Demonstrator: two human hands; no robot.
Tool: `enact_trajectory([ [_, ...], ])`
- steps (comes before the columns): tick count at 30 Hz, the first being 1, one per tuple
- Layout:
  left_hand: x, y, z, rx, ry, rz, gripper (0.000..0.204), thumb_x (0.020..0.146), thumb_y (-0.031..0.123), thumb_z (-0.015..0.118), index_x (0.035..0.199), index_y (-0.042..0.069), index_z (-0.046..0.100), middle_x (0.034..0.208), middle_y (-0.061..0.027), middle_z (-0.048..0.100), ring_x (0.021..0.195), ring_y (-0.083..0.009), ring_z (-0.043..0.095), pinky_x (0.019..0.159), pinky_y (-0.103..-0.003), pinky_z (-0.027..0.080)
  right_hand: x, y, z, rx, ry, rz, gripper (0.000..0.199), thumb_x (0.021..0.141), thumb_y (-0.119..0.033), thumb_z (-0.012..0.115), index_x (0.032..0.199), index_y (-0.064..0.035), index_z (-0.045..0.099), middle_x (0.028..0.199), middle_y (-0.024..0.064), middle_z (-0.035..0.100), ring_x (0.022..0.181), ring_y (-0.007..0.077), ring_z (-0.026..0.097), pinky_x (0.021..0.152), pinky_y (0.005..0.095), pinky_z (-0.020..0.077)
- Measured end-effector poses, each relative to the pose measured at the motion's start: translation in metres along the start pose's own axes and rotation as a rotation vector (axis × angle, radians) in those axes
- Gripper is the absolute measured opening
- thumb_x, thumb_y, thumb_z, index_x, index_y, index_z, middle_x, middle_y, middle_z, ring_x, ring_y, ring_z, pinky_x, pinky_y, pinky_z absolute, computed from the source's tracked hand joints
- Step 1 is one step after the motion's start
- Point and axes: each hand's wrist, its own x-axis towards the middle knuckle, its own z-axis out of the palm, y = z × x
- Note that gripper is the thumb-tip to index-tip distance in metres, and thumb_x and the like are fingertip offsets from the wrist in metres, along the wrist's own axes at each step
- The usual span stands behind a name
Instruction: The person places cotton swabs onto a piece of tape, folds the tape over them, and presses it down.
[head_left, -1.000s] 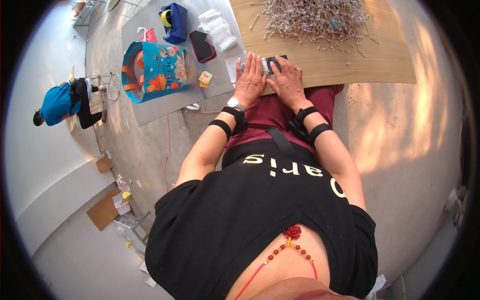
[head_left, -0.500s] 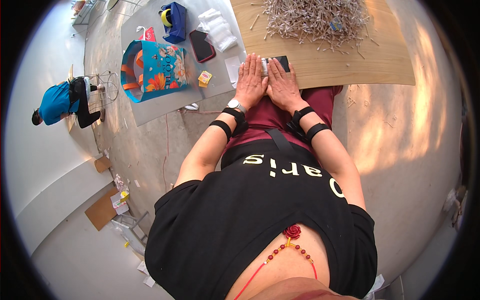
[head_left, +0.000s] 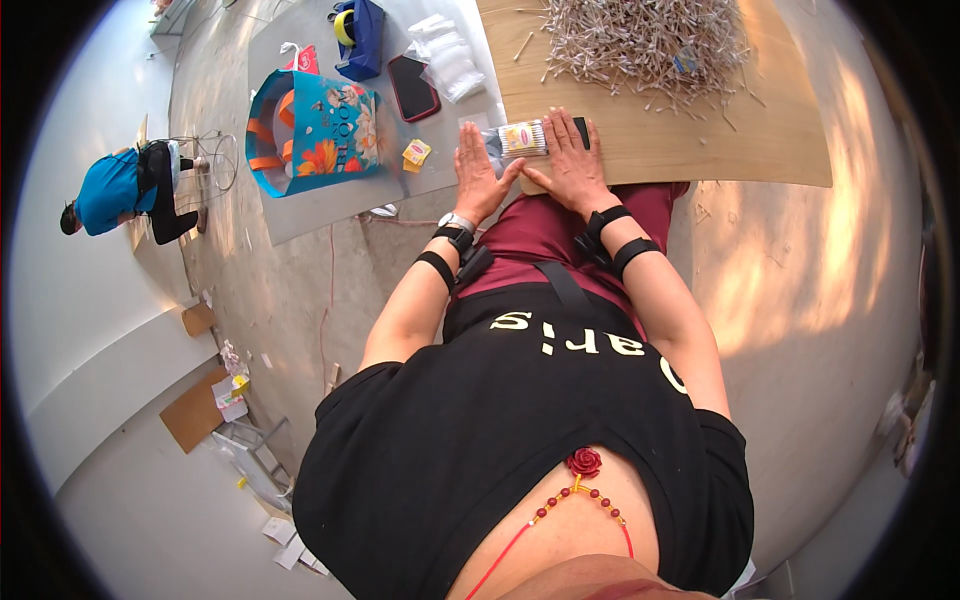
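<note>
One clear packet of swabs on the wooden board, near edge; one big loose swab pile behind. Left hand & right hand flat, fingers spread, flanking and touching the packet, not gripping.

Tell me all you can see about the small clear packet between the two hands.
The small clear packet looks like thin plastic film with a yellow and red label. It lies flat at the near edge of the wooden board. The left hand presses its left end, the right hand its right side. Its contents are too small to tell.
</note>
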Motion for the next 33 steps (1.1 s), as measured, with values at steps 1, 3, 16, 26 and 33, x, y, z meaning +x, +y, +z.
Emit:
enact_trajectory([
  [1, 0.002, 0.001, 0.001, -0.019, 0.002, 0.005, 0.117, 0.094, 0.070, 0.062, 0.165, -0.003, 0.005, 0.173, -0.0255, 0.008, 0.162, -0.0366, 0.005, 0.128, -0.055, 0.007, 0.001, 0.000, 0.000, -0.005, -0.001, 0.000, 0.102, 0.096, -0.077, 0.043, 0.165, -0.0044, 0.026, 0.173, 0.0102, 0.022, 0.162, 0.0226, 0.011, 0.129, 0.0555, -0.0030],
  [3, 0.005, 0.003, 0.003, -0.055, 0.001, 0.012, 0.114, 0.096, 0.069, 0.058, 0.165, -0.004, 0.005, 0.173, -0.0268, 0.008, 0.162, -0.0379, 0.006, 0.128, -0.054, 0.008, 0.001, -0.001, 0.000, -0.016, -0.001, 0.003, 0.102, 0.095, -0.077, 0.043, 0.165, -0.0047, 0.026, 0.173, 0.0099, 0.023, 0.163, 0.0225, 0.010, 0.129, 0.0553, -0.0031],
  [16, 0.010, 0.018, -0.001, 0.132, -0.015, 0.090, 0.100, 0.102, 0.067, 0.048, 0.166, -0.001, 0.011, 0.174, -0.0218, 0.012, 0.163, -0.0326, 0.008, 0.127, -0.057, 0.006, 0.001, 0.000, 0.006, 0.032, 0.060, -0.015, 0.099, 0.094, -0.071, 0.051, 0.164, -0.0051, 0.029, 0.173, 0.0097, 0.023, 0.163, 0.0240, 0.010, 0.129, 0.0558, -0.0006],
  [26, 0.011, 0.019, 0.002, 0.132, -0.007, 0.091, 0.102, 0.101, 0.067, 0.048, 0.166, -0.002, 0.011, 0.174, -0.0215, 0.012, 0.163, -0.0326, 0.008, 0.127, -0.058, 0.005, 0.001, 0.000, 0.010, 0.042, 0.080, -0.025, 0.097, 0.093, -0.070, 0.053, 0.164, -0.0063, 0.031, 0.174, 0.0078, 0.022, 0.163, 0.0251, 0.009, 0.128, 0.0579, -0.0002],
  [33, 0.011, 0.020, 0.001, 0.134, -0.010, 0.077, 0.103, 0.100, 0.067, 0.050, 0.165, -0.003, 0.012, 0.174, -0.0211, 0.012, 0.163, -0.0322, 0.008, 0.127, -0.058, 0.005, 0.001, 0.001, 0.009, 0.069, 0.071, -0.023, 0.098, 0.094, -0.069, 0.052, 0.164, -0.0056, 0.029, 0.174, 0.0090, 0.021, 0.163, 0.0244, 0.008, 0.128, 0.0579, -0.0010],
])
